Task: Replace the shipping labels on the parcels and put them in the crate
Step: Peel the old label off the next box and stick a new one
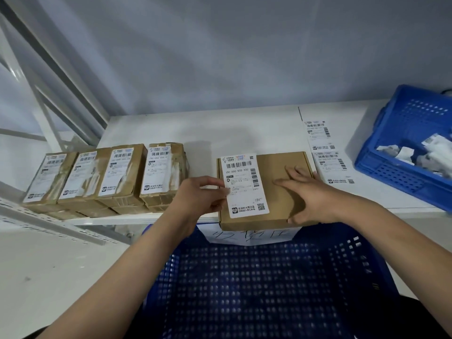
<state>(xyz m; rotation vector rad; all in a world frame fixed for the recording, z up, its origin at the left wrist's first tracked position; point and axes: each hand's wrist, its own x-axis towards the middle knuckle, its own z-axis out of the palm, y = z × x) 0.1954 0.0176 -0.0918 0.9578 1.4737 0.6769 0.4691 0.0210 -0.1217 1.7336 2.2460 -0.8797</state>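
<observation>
A brown cardboard parcel point(276, 192) lies at the front edge of the white shelf point(244, 128). A white shipping label point(244, 184) lies on its left half. My left hand point(198, 196) pinches the label's left edge between thumb and fingers. My right hand point(308, 194) rests flat on the parcel's right half, fingers spread, thumb at the front edge. Below me stands the large blue crate point(256, 285), with nothing visible inside it. A strip of fresh labels point(325, 152) lies on the shelf to the right of the parcel.
Several labelled, worn parcels point(107, 177) stand in stacks on the shelf's left part. A smaller blue crate point(391, 167) at the right holds crumpled peeled labels. Slanted shelf struts point(49, 77) rise at the left. A white handwritten sheet point(249, 234) hangs below the parcel.
</observation>
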